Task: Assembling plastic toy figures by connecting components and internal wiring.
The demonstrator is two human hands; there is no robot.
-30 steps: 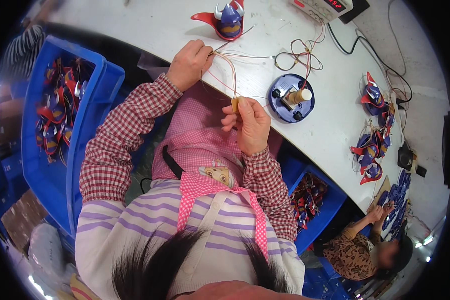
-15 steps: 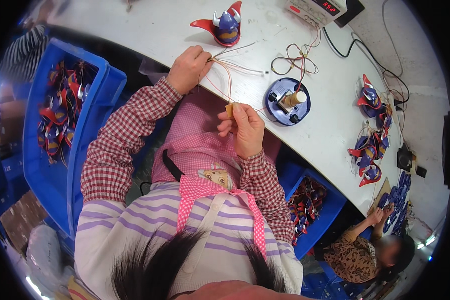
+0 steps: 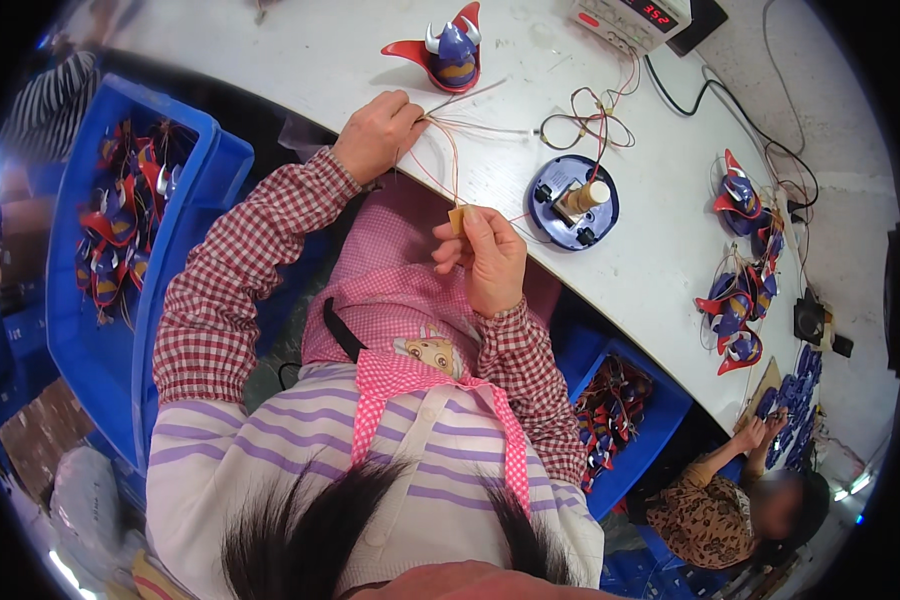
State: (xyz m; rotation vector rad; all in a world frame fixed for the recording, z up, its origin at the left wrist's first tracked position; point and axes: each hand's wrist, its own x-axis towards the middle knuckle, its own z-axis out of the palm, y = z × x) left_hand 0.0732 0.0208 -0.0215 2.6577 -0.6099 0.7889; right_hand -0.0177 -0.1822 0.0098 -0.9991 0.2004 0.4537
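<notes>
My left hand [image 3: 378, 135] is closed at the table's front edge on a bundle of thin wires [image 3: 460, 122], whose loose ends fan out to the right over the tabletop. Lower and to the right, my right hand [image 3: 492, 258] pinches a small flat tan piece [image 3: 457, 220] between thumb and fingers. Thin red and orange wires run from this piece up toward the bundle. Just beyond my left hand stands a purple figure [image 3: 456, 55] with silver horns and a red collar. Right of the wires lies a round blue base [image 3: 560, 228] carrying an upright tan cylinder [image 3: 594, 192].
A power supply [image 3: 630, 18] with looped leads [image 3: 600, 125] sits at the back. Several more horned figures [image 3: 735, 310] lie on the right of the white table [image 3: 660, 270]. Blue bins [image 3: 100, 350] of figures flank me. A co-worker [image 3: 710, 515] works at lower right.
The wire ends have swung slightly away from me across the table. My hands stay almost in place. At far left, another person's hand has gone from beside the striped sleeve.
</notes>
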